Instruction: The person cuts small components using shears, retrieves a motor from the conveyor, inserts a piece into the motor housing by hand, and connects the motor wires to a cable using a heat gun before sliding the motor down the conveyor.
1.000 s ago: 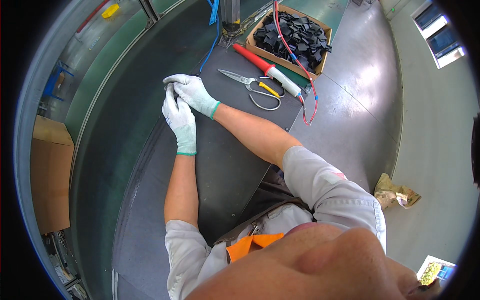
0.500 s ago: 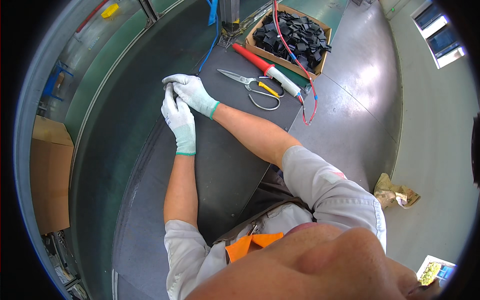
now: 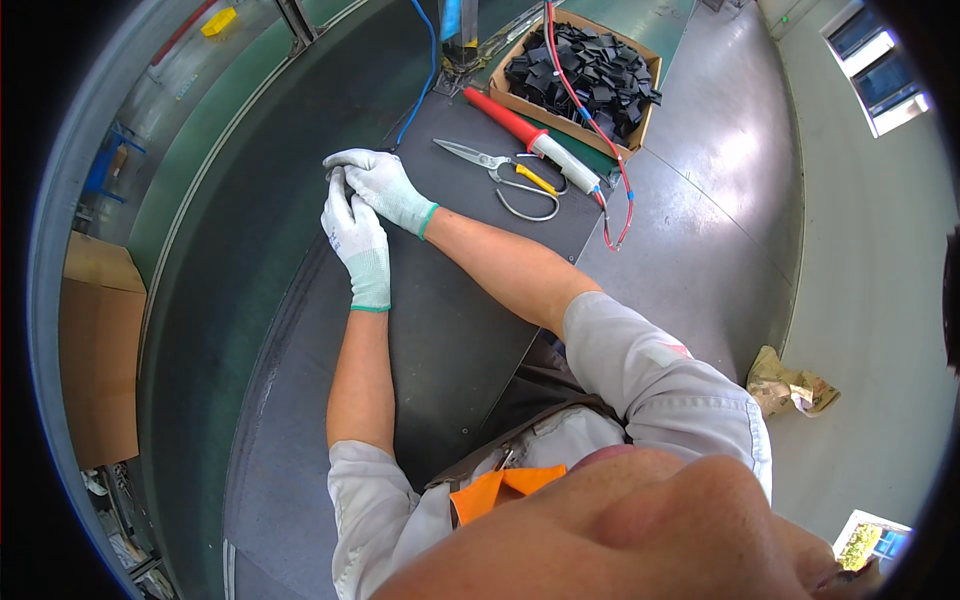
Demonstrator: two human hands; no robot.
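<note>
My left hand (image 3: 354,235) and my right hand (image 3: 388,188), both in white knit gloves with green cuffs, meet over the dark work surface (image 3: 440,330). The right fingers curl across the tips of the left ones. Both hands look closed, and anything between them is hidden. Close beyond my right hand, a blue cable (image 3: 424,95) comes down to the surface. To the right lie metal scissors (image 3: 500,172) with a yellow piece on one handle. Beside them rests a red and white cylindrical tool (image 3: 530,135) with red wires at its end.
A shallow cardboard box (image 3: 648,110) full of black flat pieces stands at the back right, near a metal post (image 3: 460,30). Looping over that box are red wires (image 3: 565,75). Brown cardboard (image 3: 100,350) is at the far left, and a crumpled paper bag (image 3: 785,385) at the right.
The blue strip and the upper part of the blue cable by the post have shifted to the right. My hands keep nearly the same place and pose.
</note>
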